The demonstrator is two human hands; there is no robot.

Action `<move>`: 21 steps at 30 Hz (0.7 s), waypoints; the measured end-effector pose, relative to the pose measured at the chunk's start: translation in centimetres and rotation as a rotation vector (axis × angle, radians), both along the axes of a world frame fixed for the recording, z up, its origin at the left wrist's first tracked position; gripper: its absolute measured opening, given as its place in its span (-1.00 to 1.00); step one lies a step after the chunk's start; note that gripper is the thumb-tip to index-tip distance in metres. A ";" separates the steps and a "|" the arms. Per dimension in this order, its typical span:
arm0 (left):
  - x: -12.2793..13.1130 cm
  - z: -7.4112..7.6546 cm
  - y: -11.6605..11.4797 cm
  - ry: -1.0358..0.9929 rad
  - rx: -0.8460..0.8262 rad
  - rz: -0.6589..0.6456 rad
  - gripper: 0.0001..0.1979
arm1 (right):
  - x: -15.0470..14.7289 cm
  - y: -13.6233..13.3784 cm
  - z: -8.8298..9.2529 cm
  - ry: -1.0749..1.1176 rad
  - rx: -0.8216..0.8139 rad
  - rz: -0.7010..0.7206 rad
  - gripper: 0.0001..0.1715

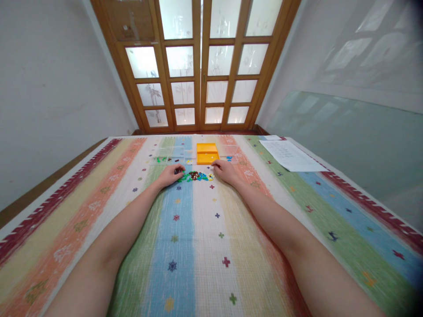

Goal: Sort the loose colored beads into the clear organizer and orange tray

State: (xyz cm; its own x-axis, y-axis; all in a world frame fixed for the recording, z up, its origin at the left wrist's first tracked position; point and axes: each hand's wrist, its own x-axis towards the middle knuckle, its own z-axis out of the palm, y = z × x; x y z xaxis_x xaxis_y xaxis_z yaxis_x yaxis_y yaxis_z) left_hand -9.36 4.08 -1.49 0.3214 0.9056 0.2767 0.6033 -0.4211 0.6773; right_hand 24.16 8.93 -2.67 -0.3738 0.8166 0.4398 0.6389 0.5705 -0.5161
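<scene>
Heap of small coloured pieces (195,176) on the striped cloth (198,246), far centre, long axis running 9 to 3 o'clock. Left hand (170,174) at the heap's 9 o'clock end, fingers curled onto the pieces; cannot tell whether it pinches one. Right hand (225,170) at 2 o'clock of the heap, just beside it, fingers loosely bent, grip unreadable. Left is slightly nearer. Orange tray (207,153) at 12 o'clock, clear compartment box (167,156) at 11. Paper sheet (291,155) well apart at 2.
</scene>
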 end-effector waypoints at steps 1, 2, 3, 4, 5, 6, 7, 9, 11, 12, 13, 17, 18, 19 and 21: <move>-0.1 -0.2 0.2 -0.017 -0.001 0.017 -0.73 | 0.0 0.0 0.0 0.000 0.000 0.002 -0.71; -0.2 -0.3 0.4 -0.036 -0.002 0.035 -0.73 | 0.0 0.0 0.0 -0.001 0.000 0.002 -0.71; -0.2 -0.5 0.5 -0.057 -0.005 0.052 -0.73 | 0.0 0.0 0.1 -0.002 0.002 0.002 -0.70; -0.3 -0.6 0.7 -0.080 -0.008 0.068 -0.74 | 0.0 0.0 0.1 -0.003 0.003 0.001 -0.70; -0.4 -0.6 0.9 -0.105 -0.009 0.080 -0.74 | 0.0 0.0 0.1 -0.003 0.005 0.000 -0.70; -0.5 -0.6 1.1 -0.130 -0.009 0.094 -0.74 | 0.0 0.0 0.1 -0.003 0.005 -0.002 -0.70; -0.6 -0.7 1.2 -0.157 -0.006 0.112 -0.74 | 0.0 0.0 0.1 -0.003 0.006 -0.003 -0.70; -1.0 -0.6 1.5 -0.213 0.001 0.170 -0.73 | 0.0 0.1 0.0 -0.002 0.008 -0.002 -0.70; -1.4 -0.6 1.8 -0.279 -0.001 0.248 -0.72 | 0.0 0.1 0.0 0.001 0.013 0.004 -0.70; -1.7 -0.6 1.9 -0.315 -0.006 0.286 -0.72 | 0.0 0.1 0.0 0.002 0.016 0.009 -0.70; -2.0 -0.6 2.1 -0.353 -0.010 0.320 -0.71 | 0.0 0.1 -0.1 0.003 0.017 0.013 -0.70; -3.5 -0.8 2.8 -0.496 0.009 0.449 -0.71 | 0.0 0.1 -0.1 -0.003 0.004 -0.001 -0.70; -3.9 -0.8 3.0 -0.526 0.021 0.478 -0.71 | 0.0 0.1 -0.1 -0.003 0.001 -0.005 -0.70; -4.3 -0.9 3.2 -0.552 0.031 0.504 -0.72 | 0.0 0.1 -0.1 -0.002 0.000 -0.005 -0.70; -4.9 -1.0 3.4 -0.593 0.045 0.551 -0.73 | 0.0 0.1 -0.1 0.002 0.004 0.003 -0.70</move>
